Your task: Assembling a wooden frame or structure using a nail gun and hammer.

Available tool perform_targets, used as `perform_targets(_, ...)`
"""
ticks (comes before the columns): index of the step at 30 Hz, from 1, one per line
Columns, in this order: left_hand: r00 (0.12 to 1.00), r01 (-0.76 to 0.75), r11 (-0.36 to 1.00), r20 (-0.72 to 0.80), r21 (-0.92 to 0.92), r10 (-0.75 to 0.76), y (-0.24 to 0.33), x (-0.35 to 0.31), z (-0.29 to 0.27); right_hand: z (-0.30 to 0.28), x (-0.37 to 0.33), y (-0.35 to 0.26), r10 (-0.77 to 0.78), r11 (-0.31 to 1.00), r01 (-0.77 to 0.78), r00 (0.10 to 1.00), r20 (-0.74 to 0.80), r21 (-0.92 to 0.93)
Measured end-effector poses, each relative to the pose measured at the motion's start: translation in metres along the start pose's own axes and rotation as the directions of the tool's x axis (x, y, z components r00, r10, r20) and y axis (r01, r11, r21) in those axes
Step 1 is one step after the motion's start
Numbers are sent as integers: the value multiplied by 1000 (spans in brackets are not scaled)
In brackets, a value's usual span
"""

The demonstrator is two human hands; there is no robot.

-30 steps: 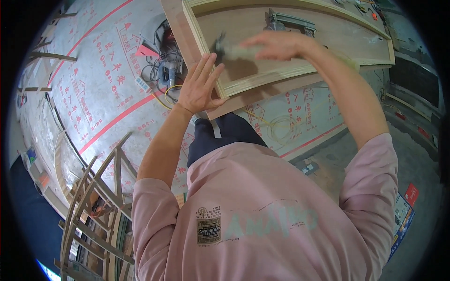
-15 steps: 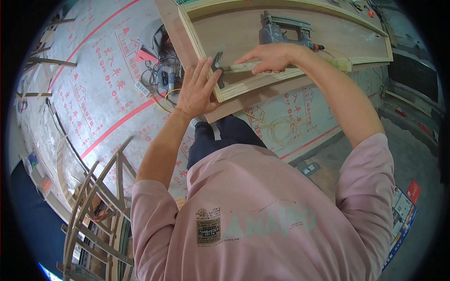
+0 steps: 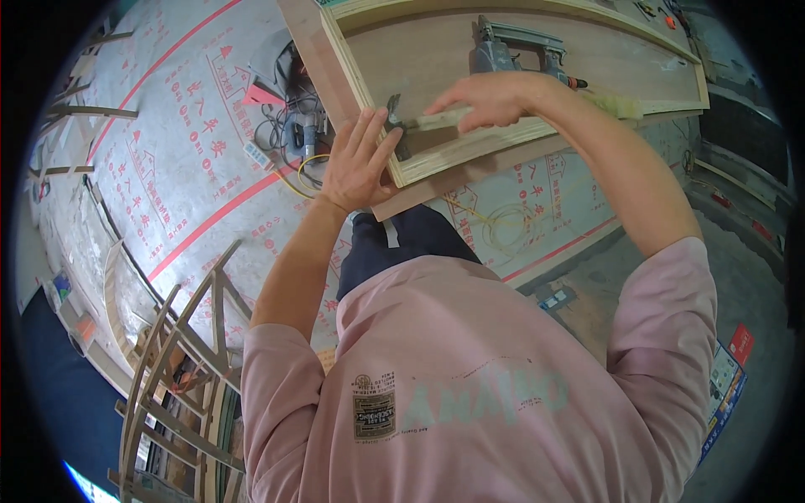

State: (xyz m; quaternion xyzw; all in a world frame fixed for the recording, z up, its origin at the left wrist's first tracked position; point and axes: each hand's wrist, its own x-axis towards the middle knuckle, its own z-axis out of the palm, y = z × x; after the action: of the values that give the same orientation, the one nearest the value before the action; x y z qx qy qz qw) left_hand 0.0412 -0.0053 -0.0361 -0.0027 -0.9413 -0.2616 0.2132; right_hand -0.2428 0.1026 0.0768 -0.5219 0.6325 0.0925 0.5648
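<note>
At twelve o'clock, over the plywood frame [image 3: 478, 152], my right hand [image 3: 495, 101] is clamped on the claw hammer [image 3: 438, 121]; at eleven, my left hand [image 3: 359, 168] touches the frame, fingers slightly apart

A wooden frame [image 3: 478, 152] is laid on a plywood panel [image 3: 317, 59], which is extended past its left and near sides. Inside the near left corner, a claw hammer [image 3: 442, 120] is held by the right grip [image 3: 490, 101], its head just beside the left grip [image 3: 359, 163], which is placed over the left rail. A nail gun [image 3: 496, 57] is set within the frame, beyond the right grip. Left of the panel, a corded power tool [image 3: 309, 134] is surrounded by cables [image 3: 265, 124] on floor sheeting [image 3: 180, 180]. A slatted wooden rack [image 3: 159, 402] is positioned left of the left forearm [image 3: 295, 256].
</note>
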Motion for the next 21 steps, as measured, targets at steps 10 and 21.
perform_targets(10,995,61,998,71,36,-63,1,-4,-2,-15,-15,-31,162,986,-164,985,55,34)
perform_targets(21,991,77,996,117,-39,-72,29,-9,-11,-92,-112,-5,169,963,-96,943,-288,251)
